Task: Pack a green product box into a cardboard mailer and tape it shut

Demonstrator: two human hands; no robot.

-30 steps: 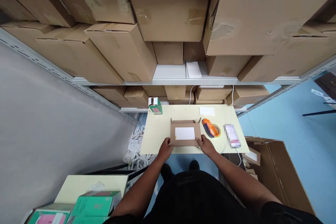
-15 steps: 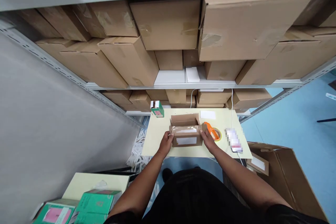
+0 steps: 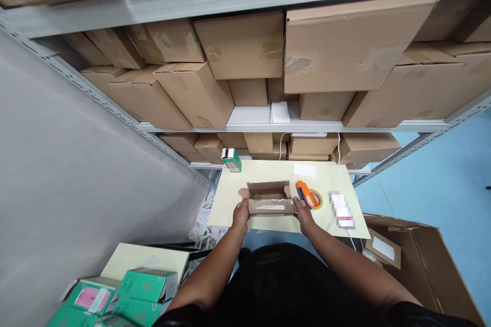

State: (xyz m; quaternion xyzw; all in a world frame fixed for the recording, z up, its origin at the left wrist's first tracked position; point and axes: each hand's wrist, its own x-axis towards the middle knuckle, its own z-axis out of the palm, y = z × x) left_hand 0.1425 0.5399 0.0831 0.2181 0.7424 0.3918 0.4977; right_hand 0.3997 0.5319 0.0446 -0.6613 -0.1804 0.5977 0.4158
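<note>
Between my two hands is a small brown cardboard box (image 3: 270, 206), its top open and its inside partly showing. Clear tape and a white label are on the side facing me. My left hand (image 3: 241, 214) grips the left end, and my right hand (image 3: 304, 214) grips the right end. Just right of the box an orange tape dispenser (image 3: 304, 191) lies on the cream table (image 3: 226, 204), with a yellow-edged tape roll (image 3: 316, 199) on it. A green box (image 3: 231, 160) with its top flaps up stands at the table's back left corner.
A white paper (image 3: 304, 170) and a blurred-out phone-like item (image 3: 342, 209) with a cable lie to the right. Shelves behind hold many brown cartons (image 3: 245, 46). A large open carton (image 3: 425, 260) stands at lower right, and green boxes (image 3: 141, 286) are stacked at lower left.
The box has tilted, so its taped side faces up more and its open top leans away. Both hands have come slightly lower with it. The camera view has shifted a little.
</note>
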